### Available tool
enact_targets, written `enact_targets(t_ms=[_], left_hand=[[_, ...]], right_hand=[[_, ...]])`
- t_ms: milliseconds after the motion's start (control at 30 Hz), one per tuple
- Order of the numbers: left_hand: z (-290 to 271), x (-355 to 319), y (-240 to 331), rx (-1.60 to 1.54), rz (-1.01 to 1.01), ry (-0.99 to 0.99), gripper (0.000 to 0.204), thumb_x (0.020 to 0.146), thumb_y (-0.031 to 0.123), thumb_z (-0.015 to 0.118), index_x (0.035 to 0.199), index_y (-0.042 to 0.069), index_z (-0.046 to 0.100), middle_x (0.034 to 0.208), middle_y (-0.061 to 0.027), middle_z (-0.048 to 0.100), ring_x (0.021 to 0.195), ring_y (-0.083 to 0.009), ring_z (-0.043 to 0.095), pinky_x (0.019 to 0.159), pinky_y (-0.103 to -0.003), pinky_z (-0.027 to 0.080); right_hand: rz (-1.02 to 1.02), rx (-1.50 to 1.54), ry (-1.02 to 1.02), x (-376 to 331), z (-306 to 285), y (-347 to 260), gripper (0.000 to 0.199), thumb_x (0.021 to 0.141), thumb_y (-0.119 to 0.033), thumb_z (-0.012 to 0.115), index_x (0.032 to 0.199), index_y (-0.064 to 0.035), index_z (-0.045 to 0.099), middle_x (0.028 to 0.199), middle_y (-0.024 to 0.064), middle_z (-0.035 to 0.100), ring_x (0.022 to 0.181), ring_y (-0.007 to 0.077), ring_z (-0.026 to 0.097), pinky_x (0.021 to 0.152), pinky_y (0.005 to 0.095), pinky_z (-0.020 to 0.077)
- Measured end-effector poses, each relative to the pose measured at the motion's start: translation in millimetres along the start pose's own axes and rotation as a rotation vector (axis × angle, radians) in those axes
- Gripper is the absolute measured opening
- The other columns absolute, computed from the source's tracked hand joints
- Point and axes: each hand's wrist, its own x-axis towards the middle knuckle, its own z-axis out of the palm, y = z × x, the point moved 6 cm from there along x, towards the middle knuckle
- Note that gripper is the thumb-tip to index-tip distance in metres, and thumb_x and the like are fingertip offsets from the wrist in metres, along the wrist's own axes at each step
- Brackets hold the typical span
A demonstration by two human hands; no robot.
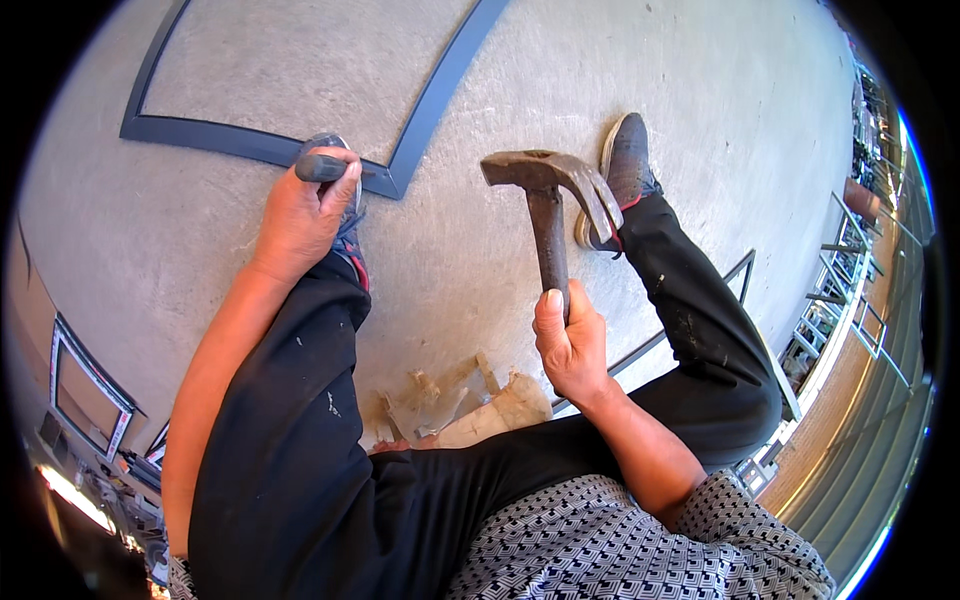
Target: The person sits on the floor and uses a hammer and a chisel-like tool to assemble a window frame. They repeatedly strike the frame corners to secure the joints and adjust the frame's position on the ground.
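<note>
A claw hammer (548,225) with a worn, rusty head is raised in front of me, and my right hand (573,345) is closed round the lower part of its handle. On the left, my left hand (300,215) grips a tool with a dark rounded handle (322,168). That tool's working end is mostly hidden by my fingers, so I cannot tell its kind. It is held over the near side of a dark grey metal frame (225,137) lying on the floor, close to the mitred corner (392,180). My left shoe (345,235) is beside that corner, partly under my hand.
Concrete floor (450,250) surrounds the frame. My right shoe (628,160) stands right of the hammer. Beneath me lies torn brown material (490,415). Another frame (85,390) is at far left; metal racks (840,285) line the right side.
</note>
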Motion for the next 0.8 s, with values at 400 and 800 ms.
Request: enact_targets(t_ms=[400,800], left_hand=[[3.7,2.1,8.6,0.061,0.04,-0.042,0.018,0.106,0.022,0.066,0.114,0.006,0.068,0.086,-0.0015,0.063,0.076,-0.0096,0.06,0.07,-0.029,0.053],[12.3,4.1,44.7,0.173,0.256,-0.135,0.014,0.102,0.018,0.069,0.107,0.005,0.068,0.091,-0.0094,0.064,0.08,-0.0276,0.064,0.074,-0.035,0.051]], right_hand=[[0.055,0.055,-0.008,5.7,7.3,3.2,0.04,0.108,-0.041,0.059,0.095,-0.0037,0.056,0.064,0.004,0.054,0.06,0.0095,0.052,0.056,0.0335,0.0462],[-0.12,-0.041,-0.041,7.0,5.8,-37.6,0.035,0.109,-0.036,0.058,0.095,-0.0042,0.056,0.065,0.004,0.054,0.058,0.0111,0.054,0.055,0.0321,0.0451]])
